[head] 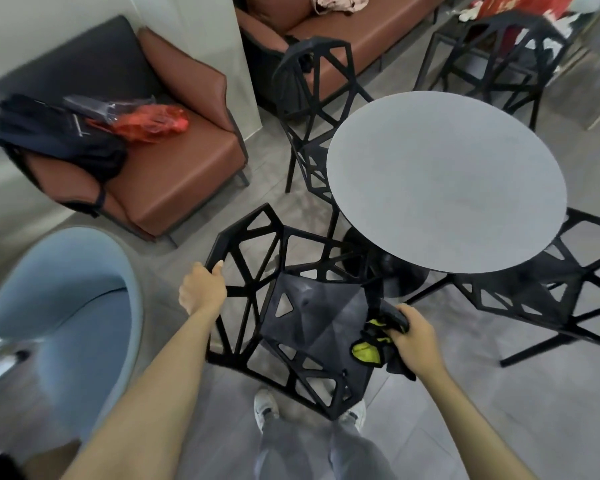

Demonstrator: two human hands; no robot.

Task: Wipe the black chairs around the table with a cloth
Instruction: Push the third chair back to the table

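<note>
Black lattice plastic fills the head view, and the nearest chair stands right in front of my feet, its seat turned toward the round grey table it belongs to. My left hand holds the top edge of the backrest, fingers curled over the rim with the thumb lying along it, and I judge that hold is there to steady the light frame so it won't skid on the tiled floor while I rub. My right hand is clamped round a bunched cloth (dark, with a yellow-green patch showing), pressed against the right edge of the seat near the front corner; bunching it gives a firm pad for working into the angled facets. Wiping of this chair looks under way, with the open struts of the back probably left to do. Three more black chairs wait: one on the table's far-left side, one beyond it, one tucked partly under the right rim. A brown armchair and a blue seat stand to my left, outside the job.
</note>
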